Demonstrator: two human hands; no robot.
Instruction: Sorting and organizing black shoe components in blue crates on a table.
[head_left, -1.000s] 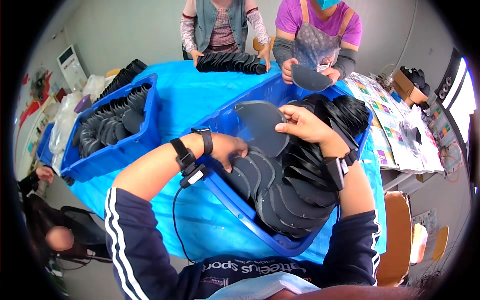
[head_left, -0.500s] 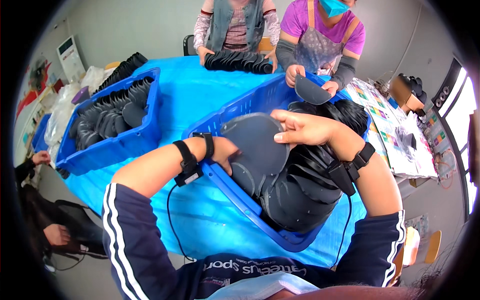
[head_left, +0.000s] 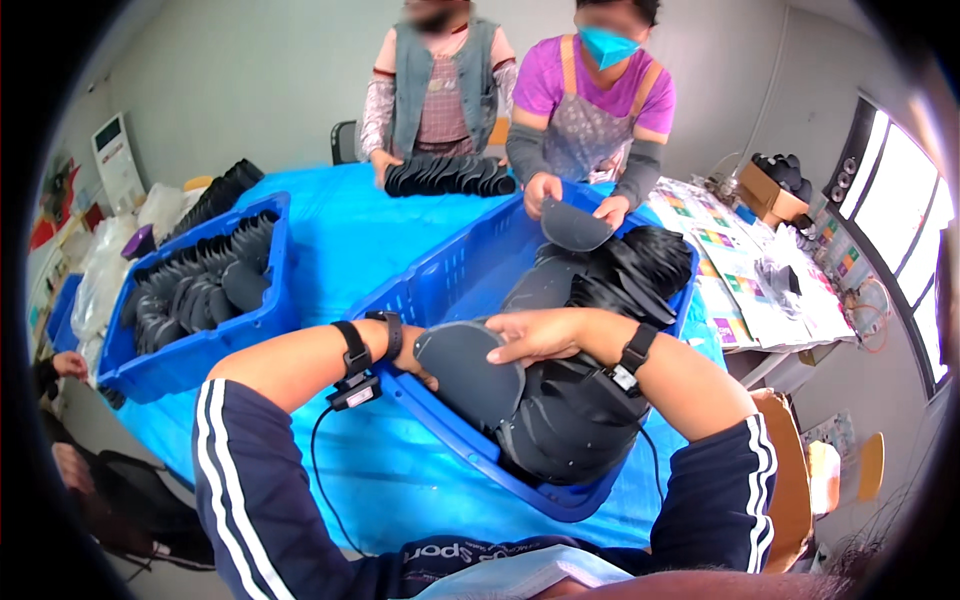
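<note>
My right hand point(head_left: 540, 335) grips the upper right edge of a dark, flat, rounded piece point(head_left: 470, 372), thumb on its face and fingers at the far rim. At the left edge of the same piece is my left hand point(head_left: 410, 358), curled, most of its fingers hidden behind it. The piece is tilted over the near part of a blue crate point(head_left: 440, 428). Beside and under it, a curved stack of similar black pieces point(head_left: 570, 430) fills the crate's near end. More bunched black pieces point(head_left: 650, 270) lie toward the far right corner.
Across the crate, a co-worker's hands point(head_left: 545, 190) hold a half-moon black piece point(head_left: 575, 226). Another person's hand point(head_left: 383, 165) holds a black row of pieces point(head_left: 450, 176). A second filled blue crate point(head_left: 190, 350) stands left. A paper-covered table point(head_left: 735, 270) is at right.
The rounded piece and my right hand have come lower and nearer to the stack, with the piece lying flatter. The view has shifted, showing more of the people opposite.
</note>
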